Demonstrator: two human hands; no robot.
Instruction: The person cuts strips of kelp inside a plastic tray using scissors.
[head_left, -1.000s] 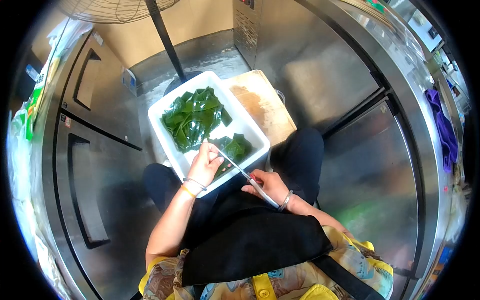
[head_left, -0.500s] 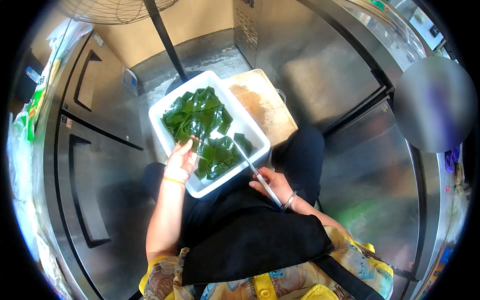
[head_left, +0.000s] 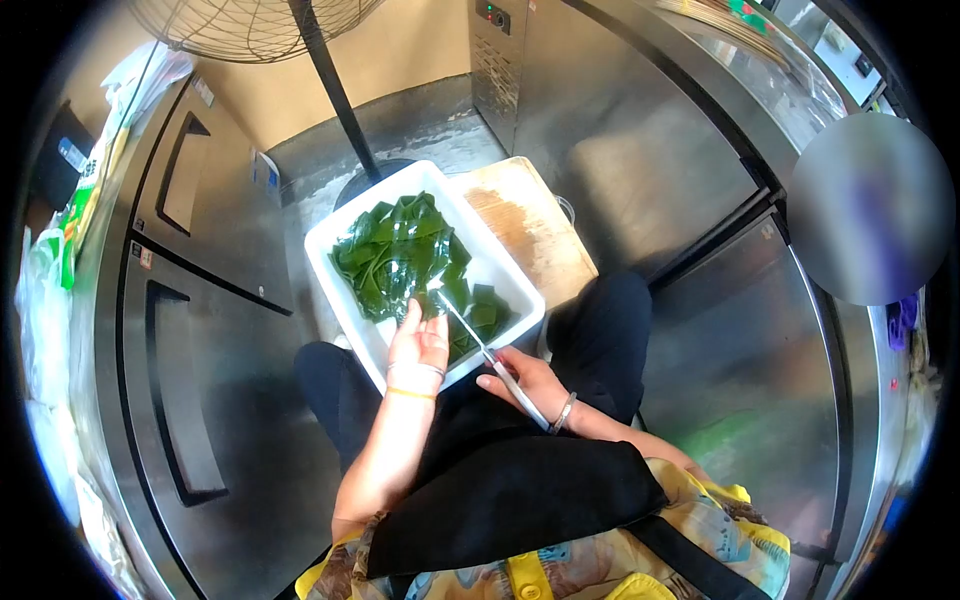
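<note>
A white plastic tub (head_left: pixel 505 262) sits in front of me, holding a heap of glossy dark green kelp pieces (head_left: pixel 400 245). A smaller cluster of the same pieces lies toward its near right side. My left hand (head_left: pixel 418 345) is over the tub's near left part, palm turned up, thumb and fingers closed on a kelp piece (head_left: pixel 428 304). In my right hand (head_left: pixel 530 382) is a long, narrow knife (head_left: pixel 470 330) with a pale handle. Its blade points forward and left, with the tip beside the kelp at my left fingertips.
The tub leans by a wooden board or stool top (head_left: pixel 530 225). Behind stands a fan pole (head_left: pixel 335 95). Stainless steel cabinets (head_left: pixel 215 345) flank me on the left, and others (head_left: pixel 745 390) on the right. My knees are beside the tub.
My left hand has moved right and toward me, closer to the knife. The right hand and knife have shifted slightly left. The whole view has tilted a little.
</note>
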